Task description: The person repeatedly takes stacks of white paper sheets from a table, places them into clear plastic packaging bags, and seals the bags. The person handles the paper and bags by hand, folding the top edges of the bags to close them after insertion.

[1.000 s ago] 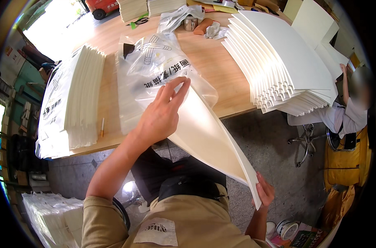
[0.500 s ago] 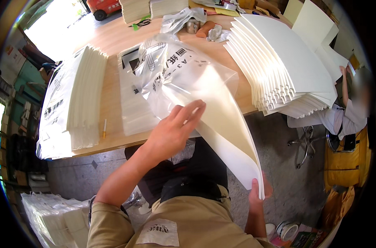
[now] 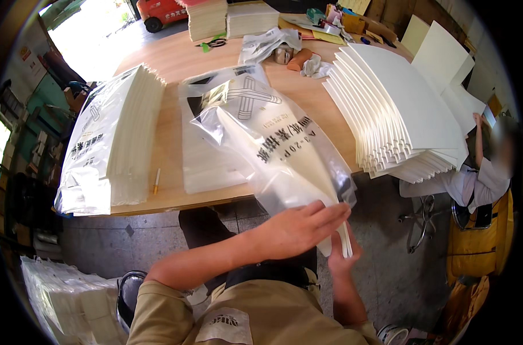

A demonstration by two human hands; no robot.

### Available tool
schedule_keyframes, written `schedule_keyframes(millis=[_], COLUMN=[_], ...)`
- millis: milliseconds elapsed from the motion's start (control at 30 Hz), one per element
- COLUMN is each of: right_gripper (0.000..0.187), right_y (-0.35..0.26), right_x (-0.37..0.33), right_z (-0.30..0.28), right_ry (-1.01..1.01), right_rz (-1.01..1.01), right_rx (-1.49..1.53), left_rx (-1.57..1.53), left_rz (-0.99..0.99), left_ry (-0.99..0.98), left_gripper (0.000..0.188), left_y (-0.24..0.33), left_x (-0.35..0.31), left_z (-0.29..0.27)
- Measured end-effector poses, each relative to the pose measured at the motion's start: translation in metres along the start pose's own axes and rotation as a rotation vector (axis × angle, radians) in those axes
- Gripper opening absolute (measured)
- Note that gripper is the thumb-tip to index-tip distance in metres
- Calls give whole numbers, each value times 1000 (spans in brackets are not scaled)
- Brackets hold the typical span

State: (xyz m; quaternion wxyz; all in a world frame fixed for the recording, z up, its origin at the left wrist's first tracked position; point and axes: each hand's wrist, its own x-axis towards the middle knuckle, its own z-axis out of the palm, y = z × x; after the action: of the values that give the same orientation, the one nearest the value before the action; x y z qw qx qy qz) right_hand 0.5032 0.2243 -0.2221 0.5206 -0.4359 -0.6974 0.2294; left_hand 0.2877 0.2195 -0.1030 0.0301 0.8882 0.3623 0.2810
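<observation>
A curved sheaf of thick cream paper is mostly inside a clear plastic bag with black print. Its lower end sticks out of the bag's mouth, past the table edge. My right hand is closed round that end from below. Across the bag's mouth lies my left hand, its fingers pressed together on the plastic by the sheaf; the thumb is hidden. Beneath the bag, a pile of flat printed plastic bags rests on the wooden table.
On the left stands a row of bagged paper, with a cigarette beside it. A fanned stack of white paper fills the right side. Scissors and a metal cup lie farther back. Another person sits at the right.
The bag has come down over most of the sheaf, toward me. My left hand has moved right and down to the bag's mouth, close to my right hand, which still grips the paper's end.
</observation>
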Motion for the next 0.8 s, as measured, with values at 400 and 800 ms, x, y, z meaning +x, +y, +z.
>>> schedule_keyframes(millis=[400, 800], right_gripper=[35, 38], right_y=[18, -15], right_x=[28, 79], right_z=[63, 143], right_ry=[-23, -12], right_rz=[-71, -88], right_rx=[102, 69], left_rx=[81, 114], left_rz=[17, -325], left_ry=[126, 79], left_gripper=[63, 69], left_y=[35, -8], left_x=[-14, -72], left_z=[34, 17])
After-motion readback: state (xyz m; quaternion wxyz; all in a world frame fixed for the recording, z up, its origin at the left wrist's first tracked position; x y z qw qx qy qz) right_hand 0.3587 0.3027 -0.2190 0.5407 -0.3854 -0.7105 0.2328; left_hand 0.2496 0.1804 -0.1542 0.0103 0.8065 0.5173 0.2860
